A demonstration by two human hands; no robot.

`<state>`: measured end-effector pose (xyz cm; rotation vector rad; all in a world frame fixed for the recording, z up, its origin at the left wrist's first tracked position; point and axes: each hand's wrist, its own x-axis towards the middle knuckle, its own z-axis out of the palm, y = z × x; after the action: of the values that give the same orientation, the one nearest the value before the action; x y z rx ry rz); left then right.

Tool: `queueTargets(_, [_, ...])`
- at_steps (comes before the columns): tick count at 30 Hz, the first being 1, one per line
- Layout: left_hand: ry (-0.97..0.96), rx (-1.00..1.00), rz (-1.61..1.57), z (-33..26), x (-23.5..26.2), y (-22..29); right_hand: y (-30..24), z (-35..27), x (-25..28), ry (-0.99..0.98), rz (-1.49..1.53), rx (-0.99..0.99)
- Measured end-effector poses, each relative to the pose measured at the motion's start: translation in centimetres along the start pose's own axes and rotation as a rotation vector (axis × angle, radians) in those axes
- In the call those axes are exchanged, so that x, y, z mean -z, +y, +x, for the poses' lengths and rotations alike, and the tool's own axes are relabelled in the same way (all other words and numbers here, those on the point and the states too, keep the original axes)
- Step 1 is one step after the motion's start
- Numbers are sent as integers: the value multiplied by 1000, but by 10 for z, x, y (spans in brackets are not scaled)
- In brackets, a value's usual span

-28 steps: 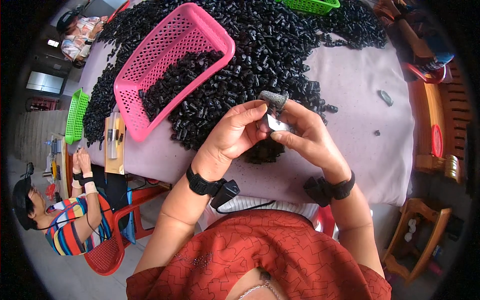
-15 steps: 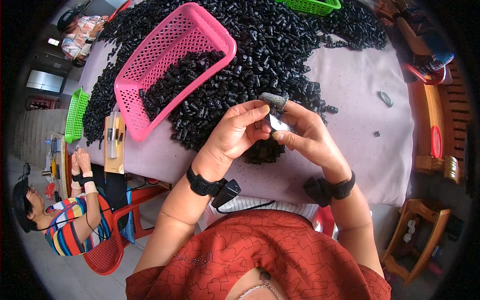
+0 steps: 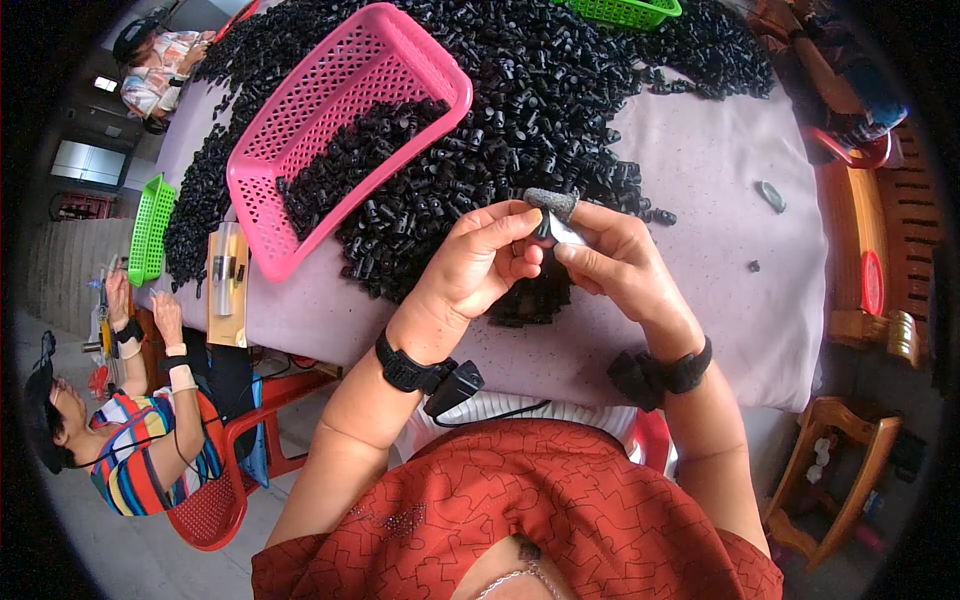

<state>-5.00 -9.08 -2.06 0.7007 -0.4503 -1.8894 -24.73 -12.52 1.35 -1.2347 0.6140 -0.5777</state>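
Note:
My left hand [image 3: 478, 262] and my right hand [image 3: 618, 262] meet above the near edge of a table covered in pale cloth [image 3: 700, 200]. Between their fingertips they pinch a small black plastic part [image 3: 545, 228] with a light piece against it. A grey cap [image 3: 553, 202] covers one right fingertip. Just beyond the hands lies a big heap of small black plastic parts [image 3: 540, 90]. A pink perforated basket [image 3: 300, 130], partly filled with the same parts, rests tilted on the heap to my left. Each wrist wears a black band.
A green basket [image 3: 625, 10] sits at the far edge and another green basket [image 3: 150, 228] at the left. A person in a striped shirt [image 3: 140, 450] sits on a red chair at lower left. Wooden stools [image 3: 840, 470] stand to the right.
Both hands stay together in the same spot; the fingers have shifted slightly around the small part.

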Motion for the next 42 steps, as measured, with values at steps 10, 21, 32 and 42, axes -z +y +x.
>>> queueTargets(10, [-3, -16, -21, 2, 0, -1, -1, -2, -2, -25, -46, 17])
queueTargets(21, [24, -82, 27, -4, -4, 10, -6, -5, -6, 39, -15, 45])
queueTargets(32, [576, -1222, 1146, -19, -10, 107, -1, -2, 2, 135, 103, 139])
queueTargets(42, [165, -585, 1649, 5, -41, 37, 4, 0, 6, 264, 124, 155])
